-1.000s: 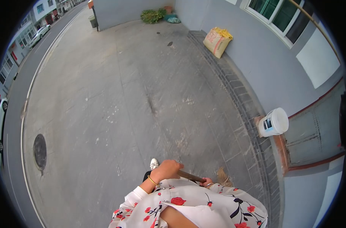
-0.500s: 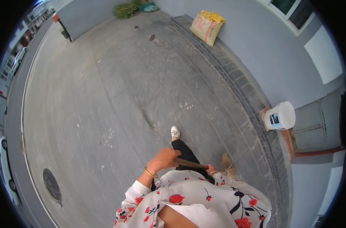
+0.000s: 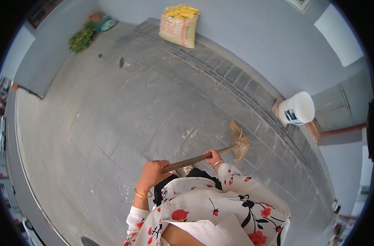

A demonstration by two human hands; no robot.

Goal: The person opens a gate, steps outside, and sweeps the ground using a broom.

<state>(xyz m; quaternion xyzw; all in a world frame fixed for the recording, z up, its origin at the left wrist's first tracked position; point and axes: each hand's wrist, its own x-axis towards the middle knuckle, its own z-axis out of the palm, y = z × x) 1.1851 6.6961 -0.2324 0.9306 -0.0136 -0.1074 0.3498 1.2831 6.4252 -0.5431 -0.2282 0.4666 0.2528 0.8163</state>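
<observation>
A mop with a brown wooden handle [image 3: 191, 161] slants across the front of my body. My left hand [image 3: 152, 174] is closed around the handle's upper end, with a gold bracelet on that wrist. Farther along, my right hand [image 3: 213, 157] grips the handle closer to the head. The beige, stringy mop head [image 3: 240, 141] lies spread on the grey paving [image 3: 154, 106], to the right of my feet. Part of a light shoe [image 3: 188, 169] shows beneath the handle.
A white bucket [image 3: 297, 108] stands by the wall at the right. A woven sack stuffed with yellow material [image 3: 178, 26] rests on the raised edging [image 3: 228, 71]. Green plants [image 3: 82, 37] lie by the far left wall corner.
My view has turned toward the left-hand wall side and the street has mostly left it. The mop head has swung forward from beside my body, and my right hand has moved forward with it.
</observation>
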